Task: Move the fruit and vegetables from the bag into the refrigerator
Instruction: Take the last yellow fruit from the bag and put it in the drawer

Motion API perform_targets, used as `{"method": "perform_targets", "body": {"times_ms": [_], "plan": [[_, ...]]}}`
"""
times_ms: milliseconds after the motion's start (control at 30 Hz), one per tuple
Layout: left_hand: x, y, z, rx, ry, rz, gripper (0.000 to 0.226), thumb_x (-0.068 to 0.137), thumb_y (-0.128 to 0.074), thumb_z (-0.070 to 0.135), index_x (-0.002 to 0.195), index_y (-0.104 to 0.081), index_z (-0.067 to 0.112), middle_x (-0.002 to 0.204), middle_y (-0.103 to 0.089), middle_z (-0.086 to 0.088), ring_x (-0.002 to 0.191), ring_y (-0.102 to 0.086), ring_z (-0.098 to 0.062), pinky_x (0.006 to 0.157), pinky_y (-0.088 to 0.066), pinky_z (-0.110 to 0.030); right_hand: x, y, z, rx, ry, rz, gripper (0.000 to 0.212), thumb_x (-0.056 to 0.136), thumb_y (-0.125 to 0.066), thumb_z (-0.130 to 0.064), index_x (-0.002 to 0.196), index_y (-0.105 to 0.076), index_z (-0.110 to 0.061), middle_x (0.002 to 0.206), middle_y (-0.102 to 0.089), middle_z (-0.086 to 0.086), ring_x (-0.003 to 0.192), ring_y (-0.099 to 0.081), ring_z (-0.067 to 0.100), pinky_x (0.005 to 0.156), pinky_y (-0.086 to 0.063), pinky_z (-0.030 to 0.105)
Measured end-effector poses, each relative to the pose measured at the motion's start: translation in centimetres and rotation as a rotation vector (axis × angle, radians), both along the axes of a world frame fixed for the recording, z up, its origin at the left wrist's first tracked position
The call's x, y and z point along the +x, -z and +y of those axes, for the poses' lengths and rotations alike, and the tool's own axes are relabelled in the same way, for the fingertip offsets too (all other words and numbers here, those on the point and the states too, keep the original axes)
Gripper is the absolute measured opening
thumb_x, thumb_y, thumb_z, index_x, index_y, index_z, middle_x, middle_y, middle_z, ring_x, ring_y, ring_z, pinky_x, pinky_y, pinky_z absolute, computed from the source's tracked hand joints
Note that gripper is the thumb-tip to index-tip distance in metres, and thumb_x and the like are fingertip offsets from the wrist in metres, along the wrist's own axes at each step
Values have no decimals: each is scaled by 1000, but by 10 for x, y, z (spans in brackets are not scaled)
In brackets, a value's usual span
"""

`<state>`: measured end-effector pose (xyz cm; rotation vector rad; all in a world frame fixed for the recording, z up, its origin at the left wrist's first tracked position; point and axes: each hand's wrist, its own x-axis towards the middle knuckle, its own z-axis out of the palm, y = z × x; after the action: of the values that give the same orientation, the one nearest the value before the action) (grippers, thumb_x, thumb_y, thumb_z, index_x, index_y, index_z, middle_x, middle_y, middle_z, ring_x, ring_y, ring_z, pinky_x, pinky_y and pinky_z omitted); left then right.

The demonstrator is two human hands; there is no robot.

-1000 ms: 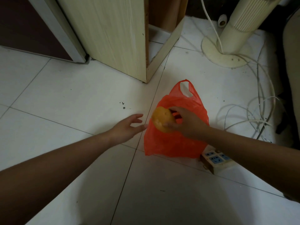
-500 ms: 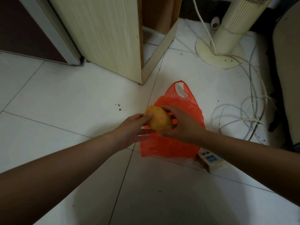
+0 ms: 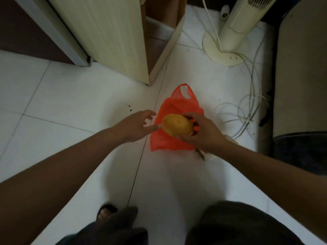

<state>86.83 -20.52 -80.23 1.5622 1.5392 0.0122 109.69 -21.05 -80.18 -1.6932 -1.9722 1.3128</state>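
The right hand (image 3: 203, 133) grips a yellow fruit (image 3: 177, 127) over the red bag (image 3: 174, 106). The left hand (image 3: 136, 126) is spread, thumb touching the fruit. No writing shows.

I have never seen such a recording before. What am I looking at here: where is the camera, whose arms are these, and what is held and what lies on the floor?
There is no machine here. A person wears one wide-angle camera on the head, so it looks forward and down at that person's own arms, and the dark shapes at the bottom edge are probably the knees.

The right hand grips a yellow-orange fruit above a red plastic bag, which lies on the white tiled floor. The left hand is open, and its fingertips reach the end of the fruit.

Around them stand a pale wooden cabinet and a cream fan stand, with loose white cables on the floor to the right. No refrigerator is clearly seen.
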Motion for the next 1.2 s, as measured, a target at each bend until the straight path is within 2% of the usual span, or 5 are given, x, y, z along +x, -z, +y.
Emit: {"method": "perform_targets", "body": {"times_ms": [233, 433, 600, 967, 1200], "plan": [[2, -209, -49, -22, -84, -36, 62, 85, -49, 55, 138, -37, 26, 140, -44, 2, 120, -45, -12, 92, -39, -28, -4, -204, -77, -102, 293, 108, 61, 72, -79, -32, 123, -47, -28, 123, -53, -5, 106, -55, 13, 81, -51, 22], [0, -396, -86, 45, -206, -116, 57, 84, -46, 57, 135, -40, 31, 140, -43, 6, 113, -42, -4, 88, -36, -27, -9, -393, -118, -93, 466, 177, 60, 70, -80, -33, 121, -49, -30, 124, -53, -8, 108, -56, 13, 86, -55, 31], [6, -508, -112, 98, -151, -204, 71, 75, -42, 73, 136, -37, 35, 142, -38, 8, 121, -42, -8, 94, -40, -32, -15, -508, -142, 13, 403, 148, 64, 69, -81, -31, 124, -49, -28, 121, -50, -10, 108, -54, 11, 86, -56, 34], [12, -612, -151, 65, 19, -519, 53, 80, -60, 54, 128, -41, 40, 118, -49, 22, 99, -53, 12, 69, -42, -8, -37, -631, -205, 165, 637, 278, 53, 71, -81, -27, 112, -51, -42, 115, -53, -24, 102, -57, 2, 76, -56, 20], [28, -643, -172, 88, 54, -563, 46, 82, -63, 44, 125, -47, 35, 124, -52, 4, 108, -57, -10, 88, -52, -32, -31, -669, -247, 229, 774, 372, 53, 70, -81, -17, 117, -55, -24, 113, -58, -7, 97, -58, 3, 63, -47, 7]]}}
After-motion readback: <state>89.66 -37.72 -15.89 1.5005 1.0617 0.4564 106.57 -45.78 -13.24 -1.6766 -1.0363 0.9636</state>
